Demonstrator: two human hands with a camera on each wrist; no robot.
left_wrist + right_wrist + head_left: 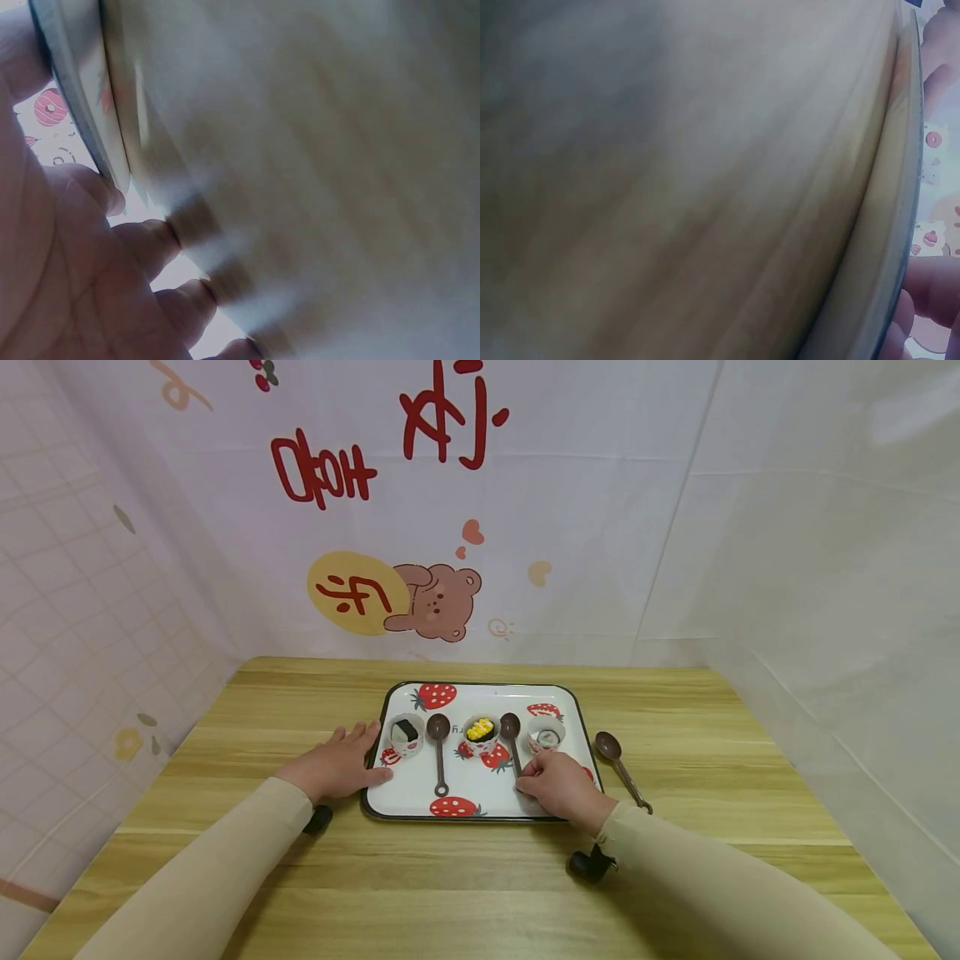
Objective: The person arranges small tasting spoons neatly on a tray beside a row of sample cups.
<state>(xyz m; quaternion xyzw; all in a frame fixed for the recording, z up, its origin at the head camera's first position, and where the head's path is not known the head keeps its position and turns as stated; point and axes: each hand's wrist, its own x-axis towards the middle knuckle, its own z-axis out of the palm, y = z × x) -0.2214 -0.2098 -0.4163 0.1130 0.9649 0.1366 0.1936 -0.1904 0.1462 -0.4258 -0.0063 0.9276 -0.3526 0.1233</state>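
Right grip (561,785) pinches a spoon (512,732) by its near end, long axis toward the tray (405,795)'s far edge, left grip (339,766) spread at its left edge.

The tray (408,797) looks smooth and glossy, like enamelled metal; the spoons (438,727) look like smooth plastic, the cups (408,748) like paper. The bench (450,877) shows wood grain, the backdrop (585,510) creased cloth.

From here the right hand (562,785), right of centre, covers the lower end of a spoon (511,730); sleeves (228,860) run off the bottom edge, red writing (440,418) off the top.
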